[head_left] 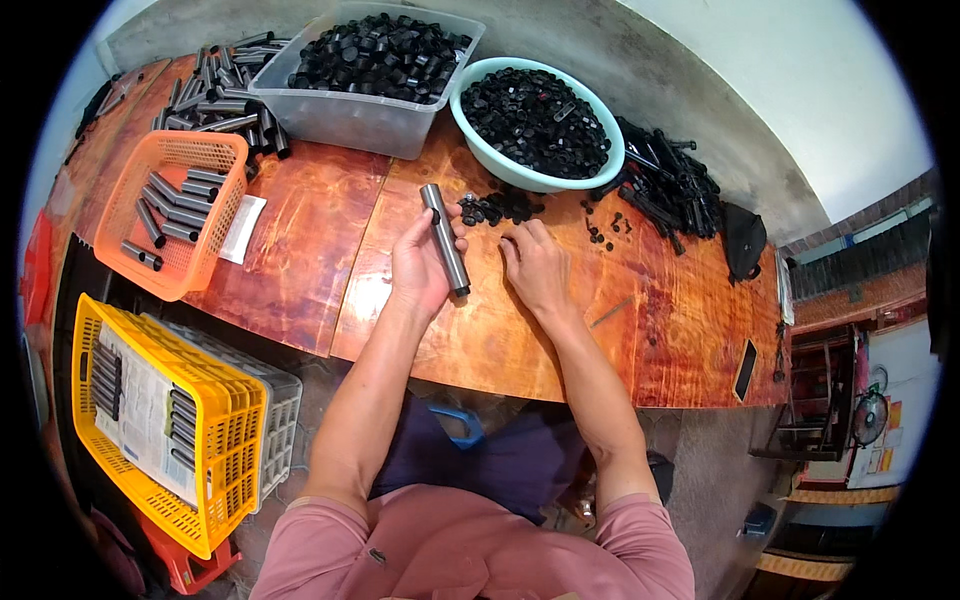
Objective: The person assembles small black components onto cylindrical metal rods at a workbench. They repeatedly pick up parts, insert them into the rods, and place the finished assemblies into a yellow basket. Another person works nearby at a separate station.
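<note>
My left hand [420, 265] is wrapped round a grey metal tube [446, 240] with a black end, holding it at a slant above the table. To its right, my right hand [538, 265] rests low over the wood with its fingers curled under and together. Whatever those fingers hold, if anything, is hidden. Just beyond both hands lies a loose pile of small black parts [495, 208], close to the right fingertips. A few more tiny black pieces [598, 235] are scattered to the right of that hand.
At the back stand a clear bin [350, 118] of black caps and a pale green basin [540, 180] of small black parts. Left are an orange basket [165, 275] of tubes, more tubes [225, 105] and a yellow crate [230, 450]. Black rods [665, 185] and a phone [745, 370] lie right.
</note>
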